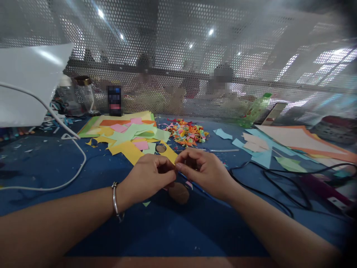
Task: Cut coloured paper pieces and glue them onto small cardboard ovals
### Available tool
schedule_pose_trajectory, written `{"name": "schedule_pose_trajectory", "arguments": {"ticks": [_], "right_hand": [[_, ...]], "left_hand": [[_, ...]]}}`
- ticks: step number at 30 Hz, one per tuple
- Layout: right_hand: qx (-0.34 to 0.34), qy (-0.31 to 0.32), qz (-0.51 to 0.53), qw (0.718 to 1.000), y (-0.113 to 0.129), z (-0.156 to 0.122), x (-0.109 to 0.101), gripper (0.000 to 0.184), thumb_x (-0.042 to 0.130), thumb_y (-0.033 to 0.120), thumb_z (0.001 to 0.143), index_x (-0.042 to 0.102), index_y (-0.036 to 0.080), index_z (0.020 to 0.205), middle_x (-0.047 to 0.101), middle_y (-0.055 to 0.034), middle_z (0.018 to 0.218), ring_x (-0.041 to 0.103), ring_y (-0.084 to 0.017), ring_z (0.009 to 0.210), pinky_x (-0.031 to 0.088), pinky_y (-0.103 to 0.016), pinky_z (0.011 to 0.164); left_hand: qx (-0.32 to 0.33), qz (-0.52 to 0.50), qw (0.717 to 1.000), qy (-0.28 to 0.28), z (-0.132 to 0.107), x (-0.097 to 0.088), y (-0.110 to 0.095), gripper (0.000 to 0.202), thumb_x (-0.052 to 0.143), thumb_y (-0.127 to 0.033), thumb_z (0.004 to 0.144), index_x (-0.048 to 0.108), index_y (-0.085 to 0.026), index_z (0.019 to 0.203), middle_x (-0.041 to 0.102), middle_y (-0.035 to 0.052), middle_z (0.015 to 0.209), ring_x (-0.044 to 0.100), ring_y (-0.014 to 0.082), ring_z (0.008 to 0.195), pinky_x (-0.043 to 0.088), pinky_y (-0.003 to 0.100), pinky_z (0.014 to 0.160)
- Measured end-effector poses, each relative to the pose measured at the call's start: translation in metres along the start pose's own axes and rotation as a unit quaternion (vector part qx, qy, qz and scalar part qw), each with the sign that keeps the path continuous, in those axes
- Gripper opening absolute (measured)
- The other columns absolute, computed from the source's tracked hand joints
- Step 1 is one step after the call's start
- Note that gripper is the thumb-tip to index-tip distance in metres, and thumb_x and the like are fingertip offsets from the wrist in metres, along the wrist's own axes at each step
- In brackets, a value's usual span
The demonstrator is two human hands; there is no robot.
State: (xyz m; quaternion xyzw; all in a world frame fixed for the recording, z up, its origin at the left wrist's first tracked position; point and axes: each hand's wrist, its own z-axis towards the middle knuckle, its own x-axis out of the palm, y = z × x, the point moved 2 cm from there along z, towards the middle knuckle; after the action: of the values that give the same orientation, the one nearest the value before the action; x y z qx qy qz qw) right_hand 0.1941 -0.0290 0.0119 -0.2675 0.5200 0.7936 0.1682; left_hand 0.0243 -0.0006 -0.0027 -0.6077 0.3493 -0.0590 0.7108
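My left hand [152,172] and my right hand [202,169] meet at the middle of the blue table, fingertips pinched together. Whatever lies between the fingertips is too small or hidden to make out. Just below them is a brown oval piece [179,192], with a small pink paper scrap [189,184] at its upper right. Behind my left hand sits a small round brown piece with a dark rim [161,148]. Yellow, green and pink paper pieces [134,136] spread beyond my hands, beside a heap of small colourful folded paper bits [186,132].
A perforated metal panel [173,44] stands at the back, with a phone [114,100] and glass jar [87,95] before it. A green-capped bottle [255,109] stands right. Black cable [264,175], white cord [83,156] and paper sheets [301,141] lie about.
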Motion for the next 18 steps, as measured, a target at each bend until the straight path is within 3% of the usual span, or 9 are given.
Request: {"name": "schedule_pose_trajectory", "arguments": {"ticks": [13, 18], "right_hand": [[0.039, 0.030, 0.066, 0.997, -0.001, 0.000, -0.001, 0.012, 0.061, 0.029, 0.086, 0.061, 0.018, 0.082, 0.060, 0.0002, 0.072, 0.051, -0.010, 0.058, 0.043, -0.023, 0.052], [0.025, 0.022, 0.065, 0.997, 0.000, 0.000, -0.002, 0.010, 0.060, 0.027, 0.086, 0.061, 0.018, 0.081, 0.059, 0.0007, 0.071, 0.050, -0.011, 0.059, 0.041, -0.024, 0.054]], "left_hand": [[0.045, 0.095, 0.994, -0.038, -0.003, -0.002, -0.009, 0.009, 0.059, -0.018, 0.070, 0.062, -0.017, 0.062, 0.062, -0.0033, 0.055, 0.054, 0.0094, 0.053, 0.038, 0.020, 0.051], [0.061, 0.076, 0.994, -0.047, -0.003, -0.002, -0.011, 0.008, 0.060, -0.024, 0.077, 0.065, -0.018, 0.075, 0.065, -0.0016, 0.066, 0.058, 0.0113, 0.060, 0.042, 0.021, 0.053]]}}
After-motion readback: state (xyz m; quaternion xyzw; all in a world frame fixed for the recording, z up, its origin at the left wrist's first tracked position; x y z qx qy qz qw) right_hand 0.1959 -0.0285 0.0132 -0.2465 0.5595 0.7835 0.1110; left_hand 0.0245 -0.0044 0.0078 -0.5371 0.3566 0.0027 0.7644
